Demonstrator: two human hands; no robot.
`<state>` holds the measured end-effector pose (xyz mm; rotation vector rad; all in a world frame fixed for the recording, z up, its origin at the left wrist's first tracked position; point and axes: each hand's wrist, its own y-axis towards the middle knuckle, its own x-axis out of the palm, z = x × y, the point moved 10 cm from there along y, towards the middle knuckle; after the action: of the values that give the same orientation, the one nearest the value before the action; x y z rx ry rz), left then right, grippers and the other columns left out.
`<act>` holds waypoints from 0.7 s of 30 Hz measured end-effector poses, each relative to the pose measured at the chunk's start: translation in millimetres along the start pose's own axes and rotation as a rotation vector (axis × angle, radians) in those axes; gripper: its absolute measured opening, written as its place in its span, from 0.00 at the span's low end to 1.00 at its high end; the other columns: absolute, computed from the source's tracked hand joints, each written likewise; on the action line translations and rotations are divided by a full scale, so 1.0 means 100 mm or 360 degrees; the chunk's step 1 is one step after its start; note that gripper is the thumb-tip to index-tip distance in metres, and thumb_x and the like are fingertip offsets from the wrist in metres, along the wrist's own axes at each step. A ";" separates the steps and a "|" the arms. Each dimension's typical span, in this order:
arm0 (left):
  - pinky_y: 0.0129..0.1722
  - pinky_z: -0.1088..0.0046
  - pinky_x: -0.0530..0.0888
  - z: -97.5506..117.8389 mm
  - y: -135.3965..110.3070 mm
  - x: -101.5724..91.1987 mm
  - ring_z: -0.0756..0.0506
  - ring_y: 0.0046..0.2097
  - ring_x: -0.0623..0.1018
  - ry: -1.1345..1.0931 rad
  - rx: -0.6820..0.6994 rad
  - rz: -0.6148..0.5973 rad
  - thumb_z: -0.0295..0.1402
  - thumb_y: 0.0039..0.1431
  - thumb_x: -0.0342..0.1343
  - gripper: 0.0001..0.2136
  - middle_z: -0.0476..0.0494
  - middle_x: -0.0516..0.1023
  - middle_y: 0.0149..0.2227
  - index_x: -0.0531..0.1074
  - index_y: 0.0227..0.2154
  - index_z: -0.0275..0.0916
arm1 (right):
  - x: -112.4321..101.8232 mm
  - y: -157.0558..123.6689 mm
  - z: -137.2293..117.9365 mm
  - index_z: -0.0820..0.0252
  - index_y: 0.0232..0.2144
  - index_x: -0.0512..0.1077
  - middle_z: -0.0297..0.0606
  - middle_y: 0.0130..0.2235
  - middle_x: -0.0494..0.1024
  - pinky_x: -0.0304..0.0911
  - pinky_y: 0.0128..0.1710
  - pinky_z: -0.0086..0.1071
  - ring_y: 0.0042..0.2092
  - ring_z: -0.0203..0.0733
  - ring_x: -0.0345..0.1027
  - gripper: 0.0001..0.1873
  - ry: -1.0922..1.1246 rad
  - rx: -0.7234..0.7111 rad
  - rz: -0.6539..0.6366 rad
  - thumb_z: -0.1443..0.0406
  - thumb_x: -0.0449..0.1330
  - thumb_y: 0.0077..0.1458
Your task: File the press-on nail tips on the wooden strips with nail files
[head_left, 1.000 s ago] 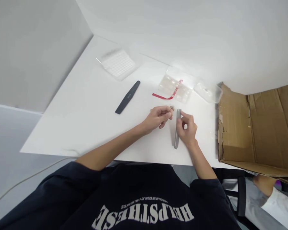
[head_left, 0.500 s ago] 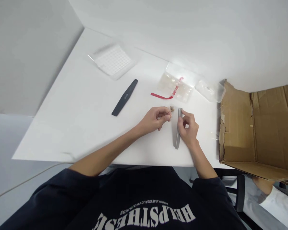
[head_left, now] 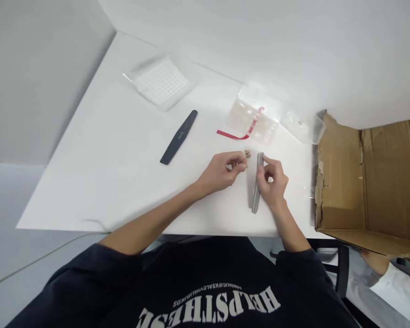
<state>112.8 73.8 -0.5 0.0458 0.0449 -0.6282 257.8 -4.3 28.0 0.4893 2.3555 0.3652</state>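
Head view looks down on a white table (head_left: 89,191) with the person's forearms reaching in from a dark sweatshirt (head_left: 208,291) with pale printed lettering. The left hand (head_left: 221,173) is curled into a pinch, its fingertips (head_left: 241,160) gripping a small tan piece (head_left: 248,154) that sticks out just past them; it is too small to tell what it is. The right hand (head_left: 272,183) grasps a grey nail file (head_left: 256,189) near its upper end, with the fingers (head_left: 268,164) bent around it. The file stands tilted, its lower end near or on the tabletop, though the contact is hard to tell, and its top is just beside the tan piece. Beyond the hands lies a clear compartmented plastic tray (head_left: 253,120) with a red strip (head_left: 234,135) lying partly across it. A small clear plastic box (head_left: 302,127) sits just to its right. Farther left are a black nail file (head_left: 178,136) and a clear tray with a white grid (head_left: 160,81). An open cardboard box (head_left: 341,182) stands at the table's right edge. Low at the right, a co-worker's hand (head_left: 372,263) and white sleeve (head_left: 392,284) show beyond the table, well apart from the person's hands
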 end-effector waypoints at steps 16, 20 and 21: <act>0.29 0.78 0.72 0.11 -0.03 -0.03 0.50 0.32 0.74 0.0209 0.0141 0.0081 0.30 0.65 0.57 0.05 0.48 0.78 0.31 0.75 0.32 0.38 | 0.06 -0.04 -0.15 0.50 0.51 0.76 0.25 0.25 0.71 0.64 0.26 0.30 0.23 0.33 0.61 0.14 -0.0057 -0.0182 -0.0081 0.62 0.63 0.63; 0.30 0.78 0.73 0.13 -0.04 -0.03 0.50 0.33 0.75 0.0341 0.0238 0.0127 0.28 0.64 0.56 0.05 0.47 0.80 0.33 0.75 0.32 0.38 | 0.00 -0.03 -0.16 0.52 0.52 0.75 0.23 0.23 0.68 0.63 0.25 0.28 0.22 0.32 0.59 0.12 -0.0185 -0.0210 0.0036 0.63 0.59 0.67; 0.30 0.78 0.73 0.14 -0.05 -0.03 0.50 0.33 0.75 0.0356 0.0259 0.0129 0.28 0.64 0.56 0.05 0.47 0.80 0.33 0.75 0.32 0.38 | 0.02 -0.04 -0.21 0.52 0.51 0.75 0.23 0.24 0.69 0.63 0.24 0.27 0.22 0.31 0.59 0.12 -0.0186 -0.0287 0.0027 0.63 0.59 0.66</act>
<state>108.2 71.0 13.5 0.2740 0.2071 -0.5425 241.7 -9.4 40.5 0.4332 2.1828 0.5371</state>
